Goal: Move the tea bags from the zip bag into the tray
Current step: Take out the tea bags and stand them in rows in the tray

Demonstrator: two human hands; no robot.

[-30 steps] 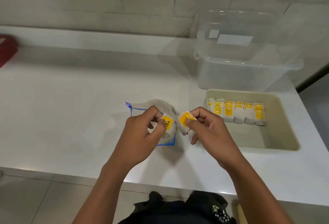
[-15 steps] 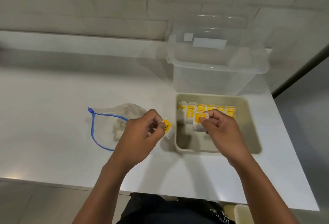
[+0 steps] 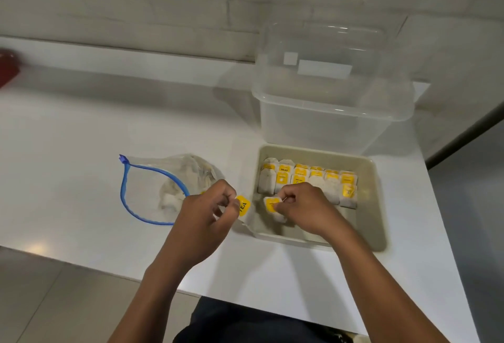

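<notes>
Tray (image 3: 375, 201) far edge is filling with rows; zip bag (image 3: 152, 187) is still holding some. Right hand (image 3: 308, 210) is pinching a tea bag (image 3: 272, 205) inside the tray's near-left corner, left hand (image 3: 204, 220) pinching another tea bag (image 3: 243, 205) beside it.

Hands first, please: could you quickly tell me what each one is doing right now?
Left hand: pinching a white paper tea bag with a yellow tag beside the beige plastic tray.
Right hand: pinching another yellow-tagged tea bag inside the tray.

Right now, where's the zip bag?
In the head view, the zip bag lies open on the white counter, left of the tray, just beyond the left hand.
</notes>
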